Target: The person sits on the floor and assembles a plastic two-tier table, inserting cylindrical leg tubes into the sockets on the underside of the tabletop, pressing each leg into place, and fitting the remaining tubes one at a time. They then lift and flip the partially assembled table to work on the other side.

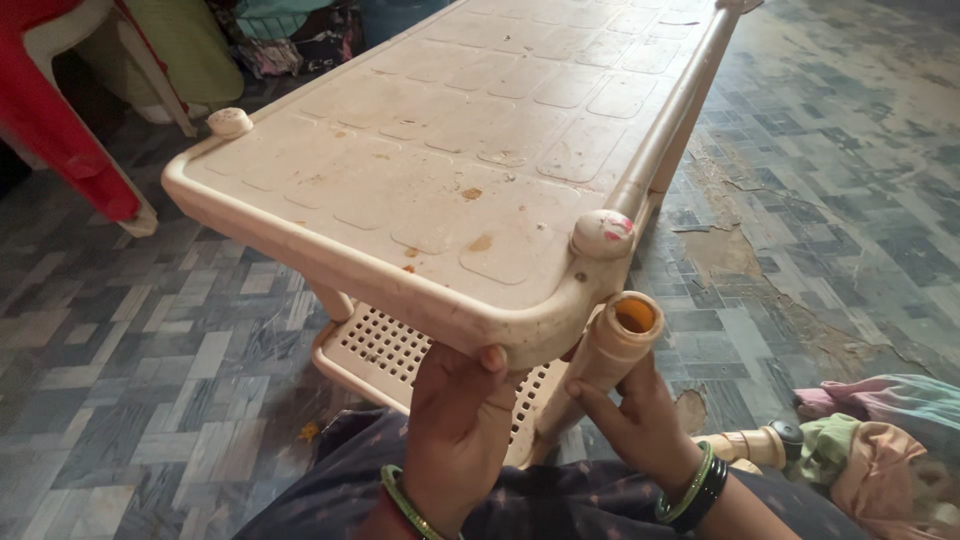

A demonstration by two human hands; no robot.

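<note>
while left hand props table rim, right hand grips leg tube

The left hand grips the rim of the cream plastic table. The right hand clasps a hollow table leg.

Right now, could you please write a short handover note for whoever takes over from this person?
Left hand: grips the near rim of the cream plastic table top from below, fingers curled over the edge.
Right hand: wrapped around a cream plastic leg tube, open end up, just beside the table top's near right corner socket.
Lower shelf, perforated, sits under the top. Another leg piece lies on the floor by the right wrist, next to a cloth pile.
Done: the top is tilted up and held. Left: the held tube is not seated in the corner; the floor piece is loose.
</note>
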